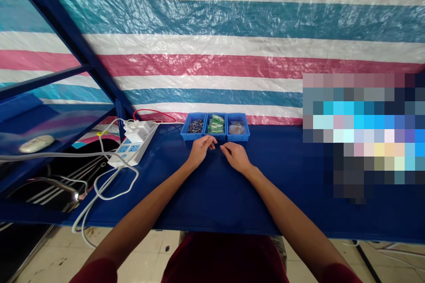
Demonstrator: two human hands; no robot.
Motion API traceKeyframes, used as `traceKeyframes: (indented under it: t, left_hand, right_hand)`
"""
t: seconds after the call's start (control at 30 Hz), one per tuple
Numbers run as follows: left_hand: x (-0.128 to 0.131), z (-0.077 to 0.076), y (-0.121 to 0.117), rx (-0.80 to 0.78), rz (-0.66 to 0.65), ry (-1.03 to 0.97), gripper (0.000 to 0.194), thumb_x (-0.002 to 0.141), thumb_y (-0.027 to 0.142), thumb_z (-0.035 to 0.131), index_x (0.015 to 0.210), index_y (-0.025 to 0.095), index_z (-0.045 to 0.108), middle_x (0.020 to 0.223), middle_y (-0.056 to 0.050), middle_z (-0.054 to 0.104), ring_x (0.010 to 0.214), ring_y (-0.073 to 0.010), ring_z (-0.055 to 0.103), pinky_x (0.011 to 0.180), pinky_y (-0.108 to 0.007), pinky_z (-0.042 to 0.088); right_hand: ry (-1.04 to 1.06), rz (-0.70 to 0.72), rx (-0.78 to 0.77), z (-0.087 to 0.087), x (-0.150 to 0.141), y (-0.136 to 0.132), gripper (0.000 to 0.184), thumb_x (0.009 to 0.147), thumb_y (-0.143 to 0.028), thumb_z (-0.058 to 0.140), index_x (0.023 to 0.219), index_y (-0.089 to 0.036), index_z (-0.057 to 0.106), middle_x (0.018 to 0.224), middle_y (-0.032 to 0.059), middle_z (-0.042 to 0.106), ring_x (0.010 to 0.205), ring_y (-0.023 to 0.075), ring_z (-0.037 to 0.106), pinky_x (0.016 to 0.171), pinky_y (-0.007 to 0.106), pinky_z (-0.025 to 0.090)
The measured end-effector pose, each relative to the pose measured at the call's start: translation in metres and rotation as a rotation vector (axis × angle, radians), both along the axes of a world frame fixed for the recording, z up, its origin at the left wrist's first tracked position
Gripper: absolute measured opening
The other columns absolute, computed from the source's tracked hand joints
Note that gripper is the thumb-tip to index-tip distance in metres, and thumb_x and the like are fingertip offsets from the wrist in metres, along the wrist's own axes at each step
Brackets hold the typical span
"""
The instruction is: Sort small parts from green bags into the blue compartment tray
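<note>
**Hands, pair.** Left hand (199, 151): grip released, fingers loosely curled, holding nothing, resting on the table just in front of the bins. Right hand (236, 157): grip likewise released and empty, resting on the table just in front of the right bin. Fingertips of the two hands nearly meet. Bare forearms; dark red sleeves (94, 272) at the lower edge.

**Bins, three.** Blue plastic, side by side at the back of the table, touching. Left bin (186, 133): small dark metal pieces (195, 126), too small to identify. Middle bin (205, 129): green packets (215, 124). Right bin (245, 129): clear bag (237, 128), contents unclear.

**Table.** Dark blue top (212, 203), bearing the bins and the power strip.

**Power strip.** White (129, 152), left of the bins and well apart from the hands, with white plugs (139, 130) fitted. White cables (114, 188) loop over the table edge; a red wire (154, 114) lies behind.

**Shelf.** Below left, carrying a white computer mouse (36, 143).

**Backdrop.** Striped tarpaulin (212, 22) on a blue metal frame (69, 31). Right part of the table blurred out.
</note>
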State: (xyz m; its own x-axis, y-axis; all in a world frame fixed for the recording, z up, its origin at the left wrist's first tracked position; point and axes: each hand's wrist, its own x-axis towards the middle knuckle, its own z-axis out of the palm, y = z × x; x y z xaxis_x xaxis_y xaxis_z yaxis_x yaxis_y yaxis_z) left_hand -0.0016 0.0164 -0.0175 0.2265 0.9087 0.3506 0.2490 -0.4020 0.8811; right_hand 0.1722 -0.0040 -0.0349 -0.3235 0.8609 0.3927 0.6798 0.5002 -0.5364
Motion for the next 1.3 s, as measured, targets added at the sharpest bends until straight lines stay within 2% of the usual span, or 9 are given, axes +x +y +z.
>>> traceKeyframes:
  t: [0.17,0.33,0.5,0.67,0.73,0.87,0.97,1.3]
  left_hand:
    - [0.0011,0.0,-0.0008,-0.045,0.003,-0.022,0.033,0.089,0.045,0.048,0.08,0.015,0.06,0.061,0.0,0.056,0.051,-0.0104,0.051,0.055,-0.023,0.043]
    - [0.0003,-0.0003,-0.0017,-0.043,0.021,-0.028,0.025,0.088,0.037,0.053,0.104,0.018,0.054,0.057,0.006,0.052,0.048,-0.0086,0.045,0.052,-0.021,0.038]
    - [-0.0015,-0.0026,0.0005,-0.001,0.038,-0.01,0.023,0.087,0.035,0.054,0.097,0.016,0.063,0.067,0.002,0.055,0.057,-0.0095,0.051,0.06,-0.023,0.043]
    - [-0.0011,-0.0048,0.0024,-0.009,-0.04,-0.044,0.04,0.078,0.036,0.065,0.113,0.016,0.063,0.08,-0.001,0.062,0.075,-0.0142,0.059,0.073,-0.027,0.049]
    - [-0.0006,-0.0053,0.0022,-0.031,-0.072,-0.055,0.042,0.077,0.036,0.066,0.114,0.015,0.063,0.081,-0.002,0.063,0.075,-0.0146,0.06,0.075,-0.028,0.049]
    - [-0.0005,-0.0057,0.0019,-0.048,-0.044,-0.047,0.031,0.083,0.038,0.059,0.098,0.013,0.069,0.073,-0.002,0.064,0.065,-0.013,0.059,0.072,-0.027,0.049]
    - [-0.0003,-0.0055,0.0023,-0.055,-0.021,-0.049,0.03,0.083,0.041,0.058,0.083,0.013,0.07,0.068,-0.003,0.064,0.061,-0.013,0.058,0.068,-0.026,0.048]
    - [-0.0021,0.0019,0.0011,-0.163,-0.046,-0.162,0.031,0.081,0.043,0.061,0.073,0.013,0.067,0.061,-0.001,0.058,0.052,-0.0097,0.051,0.051,-0.022,0.041]
  right_hand:
    - [0.004,0.001,0.0,0.0011,-0.0001,-0.0004,0.032,0.098,-0.032,0.04,0.081,-0.019,0.064,0.077,0.0034,0.064,0.072,0.0147,0.058,0.067,0.024,0.038]
    - [0.004,-0.001,0.004,0.0023,-0.0009,-0.0018,0.031,0.097,-0.03,0.041,0.08,-0.018,0.064,0.078,0.0034,0.064,0.072,0.0148,0.058,0.066,0.024,0.038]
    - [-0.008,0.0,0.002,0.002,-0.0006,-0.0017,0.03,0.097,-0.03,0.041,0.08,-0.018,0.063,0.077,0.0031,0.063,0.072,0.0148,0.057,0.065,0.024,0.037]
    - [-0.006,0.005,0.003,0.0009,-0.0003,-0.0012,0.031,0.097,-0.03,0.041,0.079,-0.018,0.063,0.076,0.0028,0.062,0.071,0.0149,0.057,0.065,0.025,0.036]
    - [-0.003,0.008,0.003,0.0007,-0.0003,-0.0011,0.03,0.097,-0.029,0.041,0.079,-0.018,0.063,0.076,0.0028,0.062,0.071,0.0148,0.057,0.065,0.025,0.036]
    - [0.007,0.011,0.005,0.0009,-0.0006,-0.0012,0.029,0.097,-0.028,0.041,0.082,-0.018,0.064,0.077,0.0027,0.063,0.071,0.0145,0.057,0.065,0.025,0.036]
    - [0.01,0.01,0.008,0.0009,-0.0007,-0.0012,0.03,0.097,-0.029,0.042,0.081,-0.018,0.064,0.076,0.0025,0.063,0.07,0.0141,0.057,0.064,0.024,0.036]
    - [0.048,0.003,0.02,-0.004,-0.0003,0.0011,0.029,0.096,-0.03,0.042,0.081,-0.019,0.065,0.078,0.004,0.065,0.072,0.0161,0.059,0.066,0.025,0.04]
